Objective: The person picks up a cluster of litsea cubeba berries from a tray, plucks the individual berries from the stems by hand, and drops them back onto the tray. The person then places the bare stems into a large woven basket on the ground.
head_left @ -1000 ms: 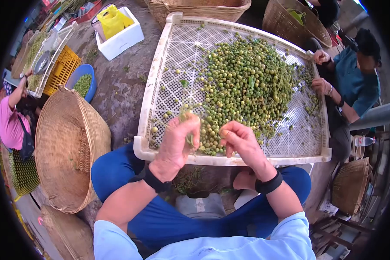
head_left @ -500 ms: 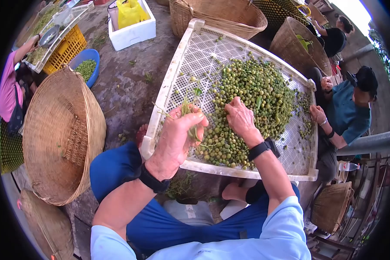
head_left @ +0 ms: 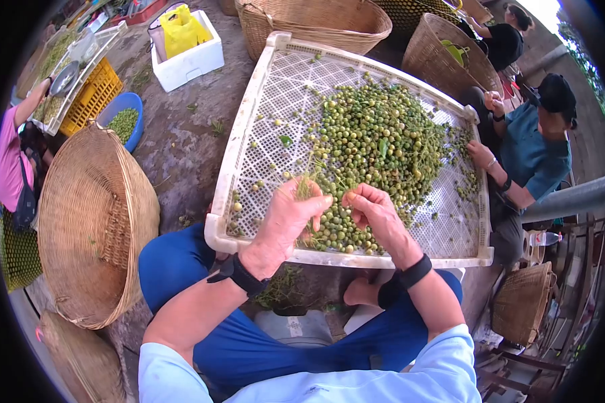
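Fingers of left hand [head_left: 281, 220] clamped on thin stems [head_left: 306, 185] above near edge of tray [head_left: 243, 134]; right hand [head_left: 382, 220] pinched shut alongside, cannot tell on what. Green berries [head_left: 376, 138] heaped mid-tray. I'd anchor stems left, tug gently right, low over tray.

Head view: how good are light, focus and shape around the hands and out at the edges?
Head view: soft, even light, no hard shadows on the mesh tray; sky washed out at upper right; black, rounded border with fisheye bending, so the tray's straight rim bows; left hand and right hand fairly clear, thin stems blurring together.
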`<state>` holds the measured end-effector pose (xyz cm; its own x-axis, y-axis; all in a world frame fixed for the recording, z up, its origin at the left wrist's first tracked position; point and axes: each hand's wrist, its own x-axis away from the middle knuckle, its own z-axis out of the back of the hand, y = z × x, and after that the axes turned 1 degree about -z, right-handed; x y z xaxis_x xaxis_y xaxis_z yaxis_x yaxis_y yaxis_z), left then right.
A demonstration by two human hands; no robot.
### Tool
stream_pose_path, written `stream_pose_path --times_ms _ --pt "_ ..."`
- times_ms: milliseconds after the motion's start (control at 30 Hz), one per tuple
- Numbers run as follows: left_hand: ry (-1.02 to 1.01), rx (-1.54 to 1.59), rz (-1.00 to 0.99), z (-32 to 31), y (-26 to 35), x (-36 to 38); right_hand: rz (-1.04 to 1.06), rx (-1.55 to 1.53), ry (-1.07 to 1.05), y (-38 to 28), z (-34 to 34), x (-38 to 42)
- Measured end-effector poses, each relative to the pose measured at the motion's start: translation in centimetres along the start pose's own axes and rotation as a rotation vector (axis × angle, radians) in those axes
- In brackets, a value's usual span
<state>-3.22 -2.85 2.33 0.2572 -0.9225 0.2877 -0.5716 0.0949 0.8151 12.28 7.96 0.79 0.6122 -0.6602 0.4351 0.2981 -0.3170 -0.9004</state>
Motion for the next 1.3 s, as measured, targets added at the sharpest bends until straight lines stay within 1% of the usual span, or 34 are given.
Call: stream_pose_path --times_ms 67,167,200,267,300,367,400,467,500,533,600,633,667,733,833,867,900,967,1000,1067,1100,1200,1300 --pt "-0.014 0.014 0.046 -0.9 -0.4 0.1 -0.025 -0.222 -0.006 0.4 0.1 1.3" --pt "-0.021 -0.091 0.023 -1.9 -1.9 0.0 0.007 -0.315 -0.019 0.8 -0.1 2.6" --pt "-0.024 -0.100 0.026 -2.1 -2.3 0.0 0.013 -0.295 -0.033 1.0 0.1 2.9" --pt "-0.008 -0.296 -0.032 -2.2 -3.2 -0.2 0.056 -0.287 0.024 0.9 -0.9 3.4" --pt "-0.025 -0.323 -0.058 -2.2 -3.7 -0.2 0.054 -0.306 0.029 1.2 -1.0 3.5" --pt "-0.012 -0.320 -0.034 -2.6 -3.7 0.0 0.132 -0.143 0.023 1.7 -1.0 3.5" --pt "0.005 -0.301 -0.022 -2.8 -3.8 0.0 0.129 -0.156 0.028 1.8 -1.1 3.6" --pt "-0.017 -0.268 -0.003 -2.8 -4.2 0.1 0.274 0.038 0.121 1.7 -1.2 3.8" --pt "0.004 -0.161 0.080 -2.8 -4.2 0.1 0.300 0.157 0.126 1.7 -1.0 3.8" --pt "0.026 -0.056 0.163 -2.8 -4.3 0.2 0.302 0.145 0.135 1.8 -0.9 3.8" --pt "0.037 -0.049 0.173 -2.9 -4.6 0.4 0.516 0.463 0.181 1.8 -0.9 3.8" --pt "0.053 -0.028 0.169 -2.9 -4.6 0.2 0.526 0.535 0.181 1.5 -1.0 4.0" --pt "0.074 -0.008 0.166 -2.9 -4.3 0.0 0.533 0.524 0.189 1.7 -1.1 4.0" --pt "0.076 -0.045 0.156 -3.2 -4.1 -0.1 0.618 0.574 0.203 2.1 -1.3 4.0" --pt "0.056 -0.094 0.072 -3.3 -4.6 -0.2 0.638 0.578 0.181 2.1 -0.8 3.9" --pt "0.057 -0.092 0.078 -3.3 -4.7 0.0 0.659 0.581 0.180 2.2 -0.7 3.9" --pt "0.064 -0.094 0.070 -3.4 -4.6 0.0 0.654 0.582 0.180 1.9 -0.5 4.2" --pt "0.046 -0.083 0.041 -3.3 -4.6 -0.2 0.244 0.100 -0.039 1.2 -0.3 4.9" --pt "0.050 -0.080 0.045 -3.2 -4.5 -0.2 0.238 0.099 -0.042 1.3 -0.2 4.9" --pt "0.032 -0.002 0.091 -3.2 -3.9 -0.2 0.210 -0.234 -0.147 1.4 0.0 4.7" --pt "0.027 0.001 0.110 -3.3 -3.6 -0.2 0.194 -0.278 -0.165 1.6 0.0 4.6" --pt "0.002 0.015 0.113 -3.1 -3.6 -0.2 0.158 -0.357 -0.146 1.8 0.0 4.6" --pt "0.009 0.020 0.075 -3.1 -3.7 -0.1 0.174 -0.251 -0.091 1.8 -0.3 4.7"
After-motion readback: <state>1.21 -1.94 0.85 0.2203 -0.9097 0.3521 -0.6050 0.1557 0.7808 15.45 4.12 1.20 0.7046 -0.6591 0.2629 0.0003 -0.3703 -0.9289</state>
